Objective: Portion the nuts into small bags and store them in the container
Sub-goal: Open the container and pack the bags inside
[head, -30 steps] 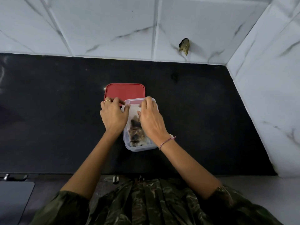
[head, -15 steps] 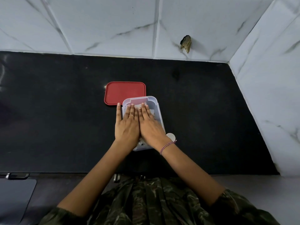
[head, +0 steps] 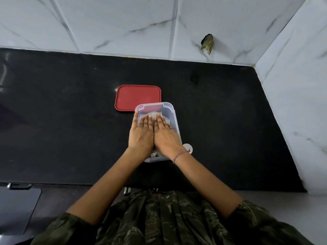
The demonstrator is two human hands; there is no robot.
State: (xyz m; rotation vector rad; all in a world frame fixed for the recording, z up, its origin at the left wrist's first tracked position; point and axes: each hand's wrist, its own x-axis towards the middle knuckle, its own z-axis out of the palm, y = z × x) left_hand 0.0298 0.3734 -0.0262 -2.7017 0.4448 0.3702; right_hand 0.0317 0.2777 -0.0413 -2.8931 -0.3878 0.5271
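A clear plastic container (head: 174, 114) stands on the black counter, its far end partly over the red lid (head: 134, 98). Small clear bags (head: 153, 114) lie inside it; their contents are mostly hidden under my hands. My left hand (head: 141, 133) and my right hand (head: 165, 134) lie flat side by side, fingers straight, pressing down on the bags in the container. The left thumb runs along the container's left rim. A little of a bag shows at the near end between my wrists.
The black counter (head: 62, 121) stretches wide to the left and right of the container. White marble tiled walls close the back and right side. A small round white object (head: 187, 147) lies by my right wrist. A dark hook-like fitting (head: 207, 43) sticks out of the back wall.
A second ago my fingers were curled at the bags and the container's rim. Both hands have flattened onto the bags and stay pressing there; the container has shifted slightly.
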